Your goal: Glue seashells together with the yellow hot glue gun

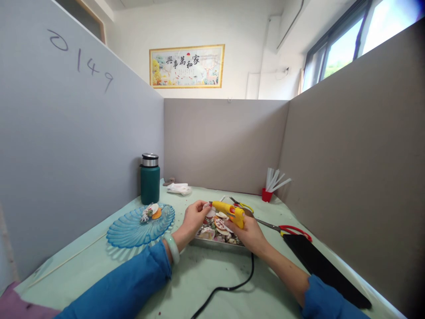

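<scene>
My right hand (247, 232) is wrapped round a yellow hot glue gun (229, 210), its nozzle pointing left toward my left hand. My left hand (195, 217) is closed in a pinch on a small pale shell (206, 206) right at the nozzle tip. Both hands hover over a metal tray (217, 243) filled with several mixed seashells. The gun's black cord (239, 281) runs back toward me across the table.
A blue shell-shaped glass plate (133, 228) with a few shells lies at left, a green flask (150, 179) behind it. Red-handled scissors (285, 228), a red cup of glue sticks (267, 192), a crumpled tissue (179, 188) and a black mat (322, 266) sit at right and behind. Partition walls enclose the green table.
</scene>
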Demonstrator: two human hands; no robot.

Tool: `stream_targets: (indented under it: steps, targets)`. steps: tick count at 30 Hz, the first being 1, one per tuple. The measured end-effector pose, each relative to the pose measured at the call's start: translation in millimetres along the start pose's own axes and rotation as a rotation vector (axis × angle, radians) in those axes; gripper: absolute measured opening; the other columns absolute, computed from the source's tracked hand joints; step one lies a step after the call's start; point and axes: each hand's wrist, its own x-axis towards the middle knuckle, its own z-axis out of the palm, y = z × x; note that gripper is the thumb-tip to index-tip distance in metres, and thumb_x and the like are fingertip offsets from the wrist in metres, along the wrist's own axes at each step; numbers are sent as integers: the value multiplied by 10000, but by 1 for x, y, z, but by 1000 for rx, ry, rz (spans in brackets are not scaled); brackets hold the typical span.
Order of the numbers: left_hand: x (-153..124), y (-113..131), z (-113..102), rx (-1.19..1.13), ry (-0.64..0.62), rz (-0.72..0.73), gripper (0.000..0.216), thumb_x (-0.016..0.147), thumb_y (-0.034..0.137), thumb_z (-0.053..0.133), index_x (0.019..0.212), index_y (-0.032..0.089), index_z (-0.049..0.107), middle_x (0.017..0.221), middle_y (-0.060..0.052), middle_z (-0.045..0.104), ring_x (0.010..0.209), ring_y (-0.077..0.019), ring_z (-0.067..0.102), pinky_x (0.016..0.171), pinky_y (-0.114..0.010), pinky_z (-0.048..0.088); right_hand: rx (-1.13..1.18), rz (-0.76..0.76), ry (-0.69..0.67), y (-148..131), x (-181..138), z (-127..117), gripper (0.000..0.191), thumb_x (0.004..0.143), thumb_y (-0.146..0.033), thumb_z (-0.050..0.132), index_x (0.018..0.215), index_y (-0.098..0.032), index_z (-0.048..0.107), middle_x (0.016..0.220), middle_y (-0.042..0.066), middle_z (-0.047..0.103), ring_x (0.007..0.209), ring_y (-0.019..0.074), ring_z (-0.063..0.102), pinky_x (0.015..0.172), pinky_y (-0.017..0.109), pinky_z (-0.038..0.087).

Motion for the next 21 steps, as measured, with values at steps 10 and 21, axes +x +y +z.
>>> stream_targets:
  steps: [10, 21]
  targets:
    - [1, -3, -1, -37, 33, -57, 341, 671, 436, 619, 831, 136, 602, 694, -32, 614, 599, -135, 575, 422, -174, 406, -24, 50, -16, -2, 3, -2, 391, 749, -514, 512, 778, -137, 613, 632, 2, 558, 577, 129, 478, 527, 221, 360]
    - [0, 1, 0, -144, 41, -92, 348, 641, 422, 660, 820, 131, 589, 712, -33, 600, 594, -132, 586, 435, -184, 442, -640, 129, -46, 19, 14, -11, 395, 787, -512, 464, 991, -192, 573, 784, 76, 655, 684, 205, 590, 544, 249, 293]
